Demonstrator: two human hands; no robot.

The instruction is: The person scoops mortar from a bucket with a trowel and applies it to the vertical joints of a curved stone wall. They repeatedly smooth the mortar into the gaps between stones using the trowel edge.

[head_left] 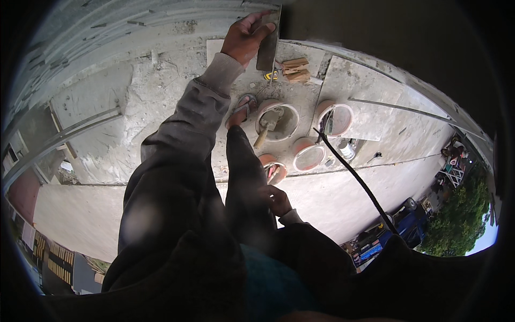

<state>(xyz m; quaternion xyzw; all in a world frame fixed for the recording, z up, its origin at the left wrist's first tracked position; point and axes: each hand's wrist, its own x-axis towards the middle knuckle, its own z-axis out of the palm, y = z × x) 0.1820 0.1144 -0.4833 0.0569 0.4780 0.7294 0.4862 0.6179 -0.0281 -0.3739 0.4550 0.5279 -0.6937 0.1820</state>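
A flat steel trowel (267,47) is gripped in the left hand (245,38), which is stretched far forward at the end of a grey sleeve; the fingers are curled over the blade's upper end and the blade hangs edge-on, just above the pale tile (225,48) laid on the rough concrete slab (134,112), a hold that would keep the flat face ready against the surface. The right hand (277,201) is drawn back and rests on the dark-trousered knee, loosely closed and empty as far as can be seen, probably as a brace for the crouch. A sandalled foot (242,110) is planted beside the buckets, so that the body's weight is carried close to the work. The round buckets are grouped near the foot, where they can be reached without a step: one bucket (277,121) holds grey mortar with a small wooden-handled trowel (266,127) left standing in it, another bucket (333,119) lies beside it, and two more (309,156) sit nearer the slab's edge. A small stack of wooden wedges (296,68) is kept just beyond the steel trowel, next to a second large tile (357,102). A black cable (354,174) is trailed across the slab and over its edge, below which a street with trees is seen far down.
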